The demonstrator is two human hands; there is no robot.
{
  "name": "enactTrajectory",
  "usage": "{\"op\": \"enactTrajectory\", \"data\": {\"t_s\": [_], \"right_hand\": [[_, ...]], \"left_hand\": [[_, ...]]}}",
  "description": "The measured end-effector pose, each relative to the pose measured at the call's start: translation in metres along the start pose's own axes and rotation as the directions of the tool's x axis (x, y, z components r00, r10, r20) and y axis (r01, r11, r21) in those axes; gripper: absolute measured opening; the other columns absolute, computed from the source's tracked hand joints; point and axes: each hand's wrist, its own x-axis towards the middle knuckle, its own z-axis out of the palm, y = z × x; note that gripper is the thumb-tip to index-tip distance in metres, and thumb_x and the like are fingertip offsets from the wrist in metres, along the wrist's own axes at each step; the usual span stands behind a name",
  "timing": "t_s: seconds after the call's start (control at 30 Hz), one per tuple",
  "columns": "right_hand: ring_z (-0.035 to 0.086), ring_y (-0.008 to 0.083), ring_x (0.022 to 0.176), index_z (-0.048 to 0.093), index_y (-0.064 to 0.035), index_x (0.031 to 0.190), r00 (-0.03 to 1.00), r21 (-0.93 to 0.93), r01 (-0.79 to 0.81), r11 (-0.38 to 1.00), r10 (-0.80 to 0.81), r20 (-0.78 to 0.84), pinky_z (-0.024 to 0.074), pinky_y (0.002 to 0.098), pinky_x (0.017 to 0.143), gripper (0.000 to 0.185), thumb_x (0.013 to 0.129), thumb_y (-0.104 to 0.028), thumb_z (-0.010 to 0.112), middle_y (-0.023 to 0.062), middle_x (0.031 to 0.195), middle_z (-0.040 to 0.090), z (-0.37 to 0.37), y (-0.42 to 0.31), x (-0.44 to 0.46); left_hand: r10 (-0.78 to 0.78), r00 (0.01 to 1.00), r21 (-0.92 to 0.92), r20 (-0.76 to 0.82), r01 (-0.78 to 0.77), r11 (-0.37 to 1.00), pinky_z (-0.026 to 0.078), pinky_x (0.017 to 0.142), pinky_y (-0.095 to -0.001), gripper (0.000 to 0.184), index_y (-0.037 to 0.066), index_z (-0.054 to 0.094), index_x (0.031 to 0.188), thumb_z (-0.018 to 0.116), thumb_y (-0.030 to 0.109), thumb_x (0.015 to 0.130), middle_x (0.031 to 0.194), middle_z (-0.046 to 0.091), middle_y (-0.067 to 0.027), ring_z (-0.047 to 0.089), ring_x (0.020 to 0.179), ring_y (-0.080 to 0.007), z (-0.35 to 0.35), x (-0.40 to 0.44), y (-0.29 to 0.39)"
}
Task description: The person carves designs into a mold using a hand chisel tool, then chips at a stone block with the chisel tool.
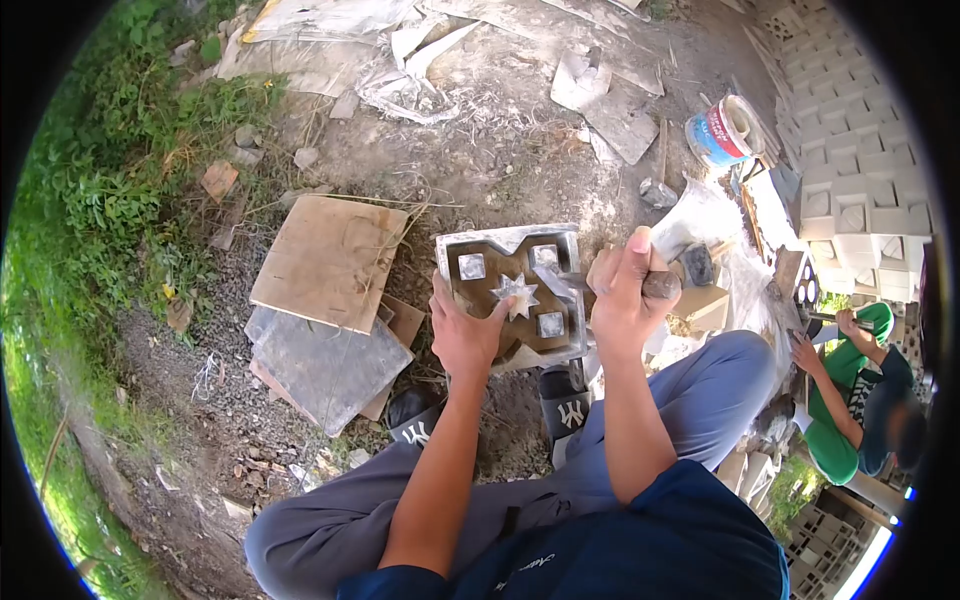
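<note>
In front of me is a square metal block mould (pixel 510 238) with a grey rim, brown inner surfaces, square metal pieces and a star-shaped piece (pixel 516 295) in the middle. My left hand (pixel 465 328) grips the mould's left side, its thumb reaching in toward the star. Closed around the wooden handle (pixel 660 285) of a small trowel is my right hand (pixel 628 290). The trowel's blade (pixel 560 281) points left, over the upper right part of the mould. Whether the blade touches the mould is unclear.
Left of the mould lies a wooden board (pixel 330 260) on grey slabs (pixel 325 365). A paint bucket (pixel 722 132) stands at upper right. At right, another person (pixel 855 390) works near stacked pale blocks (pixel 860 150). My sandals (pixel 565 410) are just below the mould.
</note>
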Motion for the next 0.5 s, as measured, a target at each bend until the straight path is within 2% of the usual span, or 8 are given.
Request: {"op": "enactTrajectory", "data": {"t_s": [0.13, 0.2, 0.27, 0.3, 0.43, 0.5], "right_hand": [[0.034, 0.0055, 0.05, 0.045, -0.0037, 0.067, 1.0, 0.013, -0.006, 1.0, 0.006, -0.016, 0.0281, 0.0268, 0.046, 0.044, 0.108, -0.017, 0.052, -0.0022, 0.058, 0.042, 0.017, 0.007, 0.007], [0.035, 0.0056, 0.05, 0.047, -0.003, 0.068, 0.999, -0.034, 0.041, 0.999, -0.041, 0.003, 0.0292, 0.0271, 0.046, 0.043, 0.108, -0.017, 0.053, -0.0017, 0.058, 0.044, 0.013, 0.029, 0.006], [0.037, 0.0057, 0.051, 0.048, -0.0028, 0.068, 0.998, -0.114, 0.011, 0.993, -0.018, -0.059, 0.0303, 0.027, 0.047, 0.042, 0.108, -0.016, 0.053, -0.0015, 0.059, 0.045, 0.015, 0.038, 0.001], [0.038, 0.005, 0.053, 0.048, -0.0028, 0.067, 0.997, -0.093, -0.007, 0.996, 0.0, -0.073, 0.0307, 0.0263, 0.048, 0.042, 0.107, -0.016, 0.054, -0.002, 0.06, 0.045, 0.017, 0.041, -0.001], [0.038, 0.0028, 0.055, 0.047, -0.0026, 0.067, 1.0, -0.191, -0.02, 0.981, 0.017, -0.016, 0.0291, 0.0253, 0.048, 0.042, 0.106, -0.016, 0.056, -0.0034, 0.061, 0.047, 0.012, 0.086, -0.006], [0.038, 0.0028, 0.055, 0.047, -0.0028, 0.067, 1.0, -0.196, -0.007, 0.981, 0.004, -0.018, 0.0289, 0.0257, 0.047, 0.042, 0.105, -0.015, 0.057, -0.0035, 0.06, 0.046, 0.012, 0.083, -0.005]], "left_hand": [[-0.018, 1.0, -0.012, 0.016, 0.018, 1.0, 0.052, 0.095, -0.0498, 0.119, 0.008, 0.028, 0.156, 0.089, 0.055, 0.066, 0.143, 0.051, -0.0169, 0.057, 0.125, -0.0379, 0.0, 0.001, 0.0], [-0.017, 1.0, -0.026, 0.02, 0.017, 1.0, 0.052, 0.096, -0.05, 0.12, 0.008, 0.028, 0.156, 0.09, 0.055, 0.065, 0.143, 0.051, -0.0168, 0.057, 0.125, -0.038, 0.0, 0.002, 0.002], [-0.014, 1.0, -0.006, -0.004, 0.014, 1.0, 0.051, 0.098, -0.0496, 0.119, 0.008, 0.028, 0.157, 0.09, 0.054, 0.066, 0.146, 0.05, -0.0169, 0.056, 0.127, -0.0378, 0.002, 0.002, 0.0], [-0.036, 0.999, -0.012, 0.024, 0.036, 0.999, 0.051, 0.1, -0.049, 0.119, 0.008, 0.028, 0.157, 0.09, 0.053, 0.066, 0.15, 0.047, -0.0172, 0.055, 0.129, -0.0376, 0.0, 0.003, 0.002], [-0.065, 0.994, -0.035, 0.086, 0.069, 0.997, 0.05, 0.101, -0.0486, 0.119, 0.008, 0.028, 0.157, 0.09, 0.053, 0.065, 0.151, 0.046, -0.0176, 0.054, 0.131, -0.0376, -0.004, 0.005, 0.004], [-0.06, 0.997, -0.026, 0.047, 0.061, 0.998, 0.051, 0.1, -0.0486, 0.119, 0.008, 0.028, 0.156, 0.091, 0.051, 0.065, 0.149, 0.048, -0.0175, 0.055, 0.129, -0.0382, -0.001, 0.005, 0.004]]}}
